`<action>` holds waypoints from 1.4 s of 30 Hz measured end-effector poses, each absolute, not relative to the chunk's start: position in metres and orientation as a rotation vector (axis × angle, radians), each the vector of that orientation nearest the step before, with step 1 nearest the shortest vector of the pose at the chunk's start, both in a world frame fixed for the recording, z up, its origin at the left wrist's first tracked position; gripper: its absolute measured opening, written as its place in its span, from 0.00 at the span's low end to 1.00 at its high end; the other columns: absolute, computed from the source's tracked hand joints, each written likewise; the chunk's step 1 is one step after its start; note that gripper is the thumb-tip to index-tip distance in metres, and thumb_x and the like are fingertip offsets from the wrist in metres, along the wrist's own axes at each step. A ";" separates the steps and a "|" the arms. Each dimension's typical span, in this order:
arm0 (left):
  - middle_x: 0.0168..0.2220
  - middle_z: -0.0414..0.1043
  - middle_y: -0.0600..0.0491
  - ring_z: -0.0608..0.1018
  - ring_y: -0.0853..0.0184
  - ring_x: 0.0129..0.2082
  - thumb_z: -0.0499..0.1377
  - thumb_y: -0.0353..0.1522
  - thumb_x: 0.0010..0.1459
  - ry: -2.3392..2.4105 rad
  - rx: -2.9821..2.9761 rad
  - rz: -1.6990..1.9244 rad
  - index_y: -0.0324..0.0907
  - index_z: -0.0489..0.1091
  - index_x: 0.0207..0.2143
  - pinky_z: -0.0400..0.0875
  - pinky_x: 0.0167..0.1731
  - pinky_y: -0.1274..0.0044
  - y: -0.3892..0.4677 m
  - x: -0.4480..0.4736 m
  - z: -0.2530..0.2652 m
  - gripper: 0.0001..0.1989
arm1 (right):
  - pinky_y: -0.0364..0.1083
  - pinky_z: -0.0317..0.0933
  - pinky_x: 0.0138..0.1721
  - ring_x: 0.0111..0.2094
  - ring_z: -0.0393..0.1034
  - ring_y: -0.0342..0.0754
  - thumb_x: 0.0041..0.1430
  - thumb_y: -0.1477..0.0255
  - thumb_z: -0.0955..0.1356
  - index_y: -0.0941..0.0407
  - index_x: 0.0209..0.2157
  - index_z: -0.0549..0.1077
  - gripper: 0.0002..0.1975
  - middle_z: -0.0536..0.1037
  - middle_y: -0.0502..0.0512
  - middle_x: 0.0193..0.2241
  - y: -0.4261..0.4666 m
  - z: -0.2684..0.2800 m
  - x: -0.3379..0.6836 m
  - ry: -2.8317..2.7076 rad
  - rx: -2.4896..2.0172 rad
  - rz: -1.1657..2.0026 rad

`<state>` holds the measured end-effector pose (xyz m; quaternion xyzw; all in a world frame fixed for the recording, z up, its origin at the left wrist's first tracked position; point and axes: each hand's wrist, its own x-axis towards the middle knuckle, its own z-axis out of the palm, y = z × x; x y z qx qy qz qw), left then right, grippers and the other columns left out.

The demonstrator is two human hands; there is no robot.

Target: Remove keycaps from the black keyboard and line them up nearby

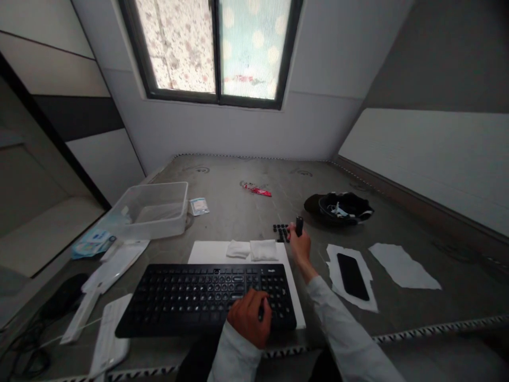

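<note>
A black computer keyboard [178,297] lies in front of me on a white board [296,297], with some key spots along its right part looking bare. My left hand [248,318] rests over the keyboard's right half, fingers curled, pinching a small dark piece [261,309] whose kind I cannot make out. Farther out, my right hand [300,246] is closed around a short black stick-like tool [299,226], its end pointing up. Right beside that hand sit several loose black keycaps [280,229], grouped in rows on the table. Two folded white cloths [264,250] lie behind the keyboard.
A clear plastic bin [159,212] and a small packet [199,206] stand at left, near plastic wrappers [119,260] and a mouse [66,294]. At right are a black cap [340,208], a phone [352,276] on tissue, and another tissue [403,265]. A red object [258,190] lies farther back.
</note>
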<state>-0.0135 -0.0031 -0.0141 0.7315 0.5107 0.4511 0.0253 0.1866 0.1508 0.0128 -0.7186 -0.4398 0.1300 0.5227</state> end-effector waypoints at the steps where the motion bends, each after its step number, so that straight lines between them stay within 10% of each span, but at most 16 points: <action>1: 0.28 0.76 0.55 0.76 0.68 0.26 0.53 0.28 0.59 1.583 2.277 1.399 0.45 0.73 0.32 0.64 0.28 0.77 -0.003 -0.014 -0.015 0.10 | 0.45 0.58 0.26 0.23 0.68 0.49 0.58 0.46 0.59 0.59 0.31 0.76 0.30 0.73 0.54 0.19 0.139 0.011 0.183 -0.972 -1.650 0.339; 15: 0.31 0.77 0.54 0.77 0.67 0.31 0.54 0.29 0.60 1.679 2.270 1.290 0.45 0.75 0.35 0.63 0.32 0.75 -0.007 -0.013 -0.001 0.09 | 0.40 0.48 0.19 0.15 0.48 0.37 0.56 0.59 0.70 0.54 0.25 0.64 0.16 0.54 0.40 0.13 0.051 0.057 0.158 -0.467 -0.868 0.953; 42: 0.33 0.74 0.52 0.73 0.63 0.34 0.58 0.22 0.49 1.803 2.208 1.206 0.48 0.78 0.34 0.62 0.33 0.72 -0.004 -0.015 -0.005 0.15 | 0.41 0.50 0.21 0.19 0.51 0.39 0.51 0.61 0.72 0.55 0.21 0.64 0.16 0.60 0.44 0.18 0.032 0.029 0.095 -0.604 -0.950 1.320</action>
